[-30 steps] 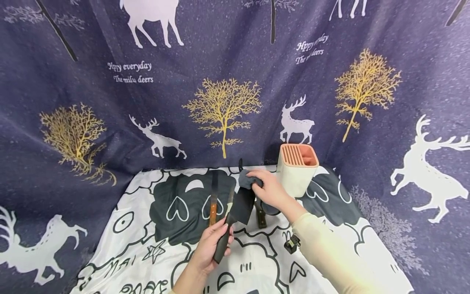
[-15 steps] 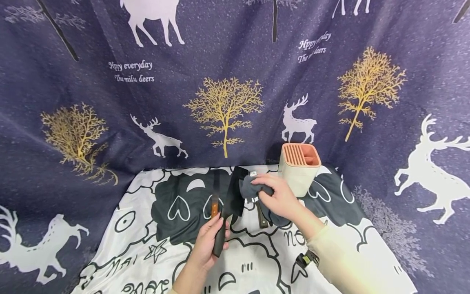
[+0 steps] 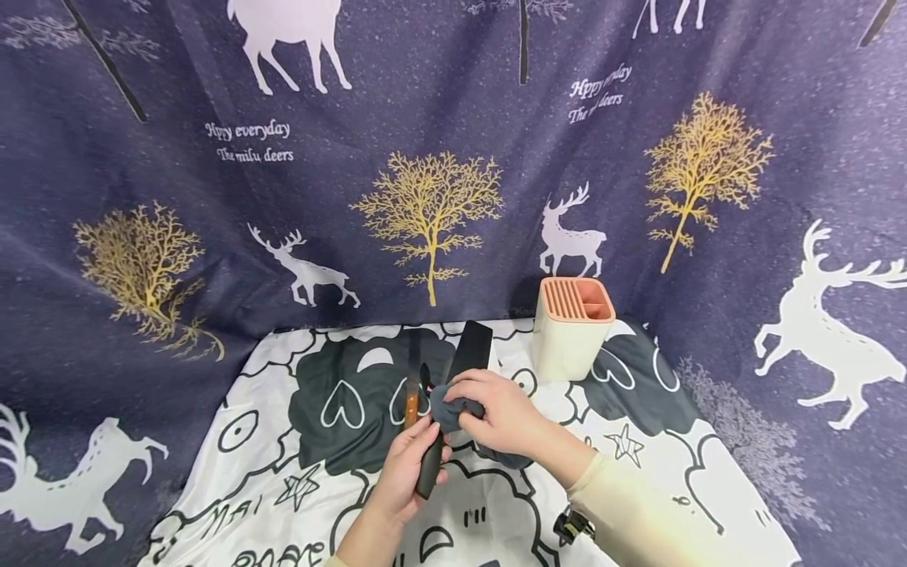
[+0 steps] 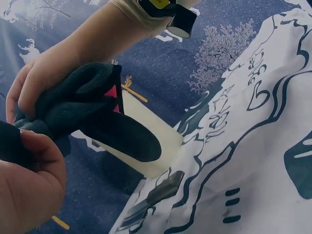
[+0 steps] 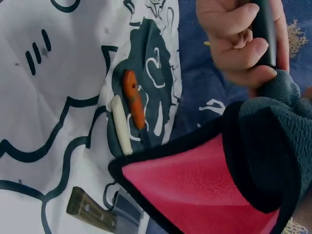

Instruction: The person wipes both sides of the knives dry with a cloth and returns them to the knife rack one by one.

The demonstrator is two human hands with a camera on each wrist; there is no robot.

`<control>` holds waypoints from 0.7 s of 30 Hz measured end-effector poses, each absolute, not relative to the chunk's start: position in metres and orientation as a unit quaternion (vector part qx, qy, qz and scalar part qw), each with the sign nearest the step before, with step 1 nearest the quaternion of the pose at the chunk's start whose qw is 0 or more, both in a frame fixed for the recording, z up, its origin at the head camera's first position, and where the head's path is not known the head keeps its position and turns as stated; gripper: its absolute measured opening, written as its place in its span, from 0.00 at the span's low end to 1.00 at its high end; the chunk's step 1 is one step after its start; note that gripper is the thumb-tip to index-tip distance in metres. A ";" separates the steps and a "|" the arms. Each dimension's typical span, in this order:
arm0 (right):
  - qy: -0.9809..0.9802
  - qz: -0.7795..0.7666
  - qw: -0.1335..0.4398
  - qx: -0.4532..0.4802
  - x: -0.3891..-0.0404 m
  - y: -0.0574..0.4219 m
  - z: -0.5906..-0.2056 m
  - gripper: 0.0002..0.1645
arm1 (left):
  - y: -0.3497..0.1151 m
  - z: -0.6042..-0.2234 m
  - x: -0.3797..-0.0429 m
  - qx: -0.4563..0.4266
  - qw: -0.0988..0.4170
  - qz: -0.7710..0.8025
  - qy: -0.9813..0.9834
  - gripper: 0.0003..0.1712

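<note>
My left hand (image 3: 401,471) grips the black handle (image 3: 429,466) of a broad black-bladed cleaver (image 3: 473,346), its blade pointing up and away. My right hand (image 3: 501,411) holds a dark grey cloth (image 3: 446,409) around the cleaver near where blade meets handle, close to my left fingers. In the right wrist view, a pink side of the cloth (image 5: 185,180) with a black border hangs down. The left wrist view has the bunched cloth (image 4: 73,107) between both hands. Cloth and right fingers hide the lower blade.
A cream knife block (image 3: 567,346) with an orange slotted top stands at the back right. An orange-handled knife (image 3: 412,405) lies left of the cleaver. The right wrist view also has a white handle (image 5: 122,126) and a brown-handled knife (image 5: 91,209) on the patterned sheet.
My right hand has brought the cloth down and left along the blade toward the handle. The cleaver has turned in my left hand, which stays in about the same place.
</note>
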State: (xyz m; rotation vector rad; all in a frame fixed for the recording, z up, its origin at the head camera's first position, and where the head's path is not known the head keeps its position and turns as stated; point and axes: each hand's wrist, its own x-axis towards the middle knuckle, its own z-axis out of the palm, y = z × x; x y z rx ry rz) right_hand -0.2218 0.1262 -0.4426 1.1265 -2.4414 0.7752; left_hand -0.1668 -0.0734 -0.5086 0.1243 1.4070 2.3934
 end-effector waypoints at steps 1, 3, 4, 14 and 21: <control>-0.863 0.272 0.168 0.392 -0.222 0.125 -0.444 0.16 | -0.074 -0.509 -0.166 0.042 0.181 0.848 0.497 0.35; -0.866 0.274 0.169 0.383 -0.224 0.124 -0.445 0.16 | -0.075 -0.509 -0.166 0.040 0.181 0.849 0.496 0.35; -0.868 0.272 0.172 0.378 -0.225 0.123 -0.446 0.16 | -0.075 -0.510 -0.165 0.038 0.183 0.850 0.493 0.35; -0.886 0.233 0.208 0.342 -0.240 0.121 -0.446 0.15 | -0.075 -0.513 -0.160 0.049 0.190 0.858 0.476 0.36; -0.892 0.236 0.211 0.324 -0.256 0.126 -0.449 0.15 | -0.075 -0.514 -0.159 0.039 0.193 0.860 0.471 0.35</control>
